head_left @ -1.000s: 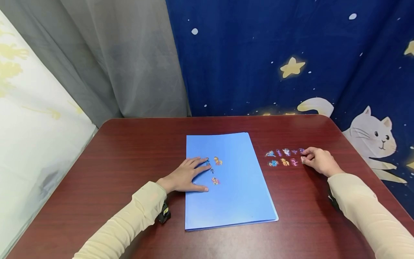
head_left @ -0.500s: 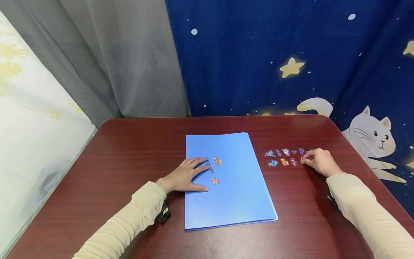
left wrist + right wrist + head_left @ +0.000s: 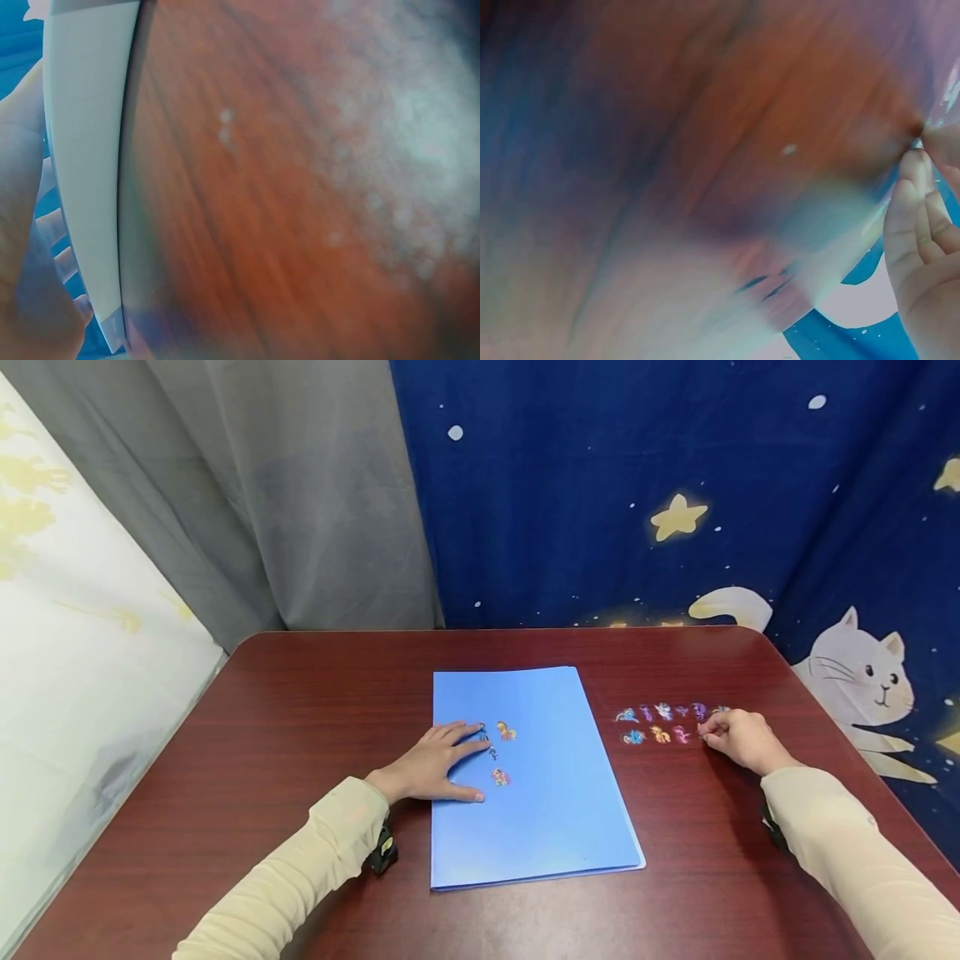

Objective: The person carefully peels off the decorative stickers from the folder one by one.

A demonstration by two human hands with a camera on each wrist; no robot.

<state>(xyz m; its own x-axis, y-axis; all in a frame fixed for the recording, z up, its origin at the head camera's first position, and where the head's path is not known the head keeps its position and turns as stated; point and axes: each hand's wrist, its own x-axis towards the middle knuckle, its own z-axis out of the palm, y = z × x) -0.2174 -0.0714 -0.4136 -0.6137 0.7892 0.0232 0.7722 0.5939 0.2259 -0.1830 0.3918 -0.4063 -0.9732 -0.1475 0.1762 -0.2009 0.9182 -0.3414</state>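
Note:
My left hand [image 3: 431,764] lies flat with spread fingers on the left side of a blue folder [image 3: 547,827]. Beside its fingertips are an orange pony sticker [image 3: 506,732], a pink-haired pony sticker [image 3: 500,777] and a small blue sticker [image 3: 483,737] that the fingers partly cover. On the table to the right, my right hand [image 3: 742,739] has thumb and forefinger together, pinching a small pony sticker [image 3: 702,732] at the end of the lower sticker row; the fingertips hide most of it. In the right wrist view the fingertips [image 3: 915,154] meet close to the tabletop.
Two rows of small pony stickers lie right of the folder, among them a blue one [image 3: 633,737], an orange one [image 3: 661,735] and a purple one [image 3: 699,712]. The dark red table [image 3: 337,693] reaches back to grey and blue curtains [image 3: 540,510].
My right hand has shifted slightly down, and its fingertips draw together on the sticker, uncovering another sticker at the end of the upper row. The left hand stays in place.

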